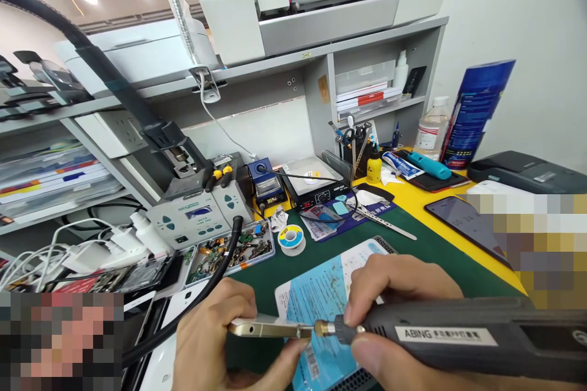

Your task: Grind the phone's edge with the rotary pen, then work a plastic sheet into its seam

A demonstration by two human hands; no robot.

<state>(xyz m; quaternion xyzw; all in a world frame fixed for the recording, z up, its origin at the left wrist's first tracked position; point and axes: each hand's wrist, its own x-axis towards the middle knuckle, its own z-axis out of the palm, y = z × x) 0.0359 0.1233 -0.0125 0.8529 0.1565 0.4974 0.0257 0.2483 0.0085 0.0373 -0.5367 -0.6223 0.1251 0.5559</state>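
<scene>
My left hand point(215, 336) grips a thin gold-edged phone frame point(263, 328) between the thumb and fingers, with its narrow edge turned toward me. In my right hand point(394, 293) is a grey pen-shaped rotary tool point(458, 333) labelled ABING. Its brass collet point(323, 328) points left, and the fine bit meets or nearly meets the right end of the frame; actual contact is too small to tell. Beneath both hands lies a blue and white printed packet point(316, 299) on the green mat point(389, 229).
A black flexible hose point(202, 293) curves in at left. Behind stand a parts tray point(257, 247), a solder spool point(291, 239), a grey rework station point(206, 214) and a black-based heating plate point(316, 183). At right are a phone point(463, 226), a yellow bottle point(373, 166) and a clear bottle point(432, 128).
</scene>
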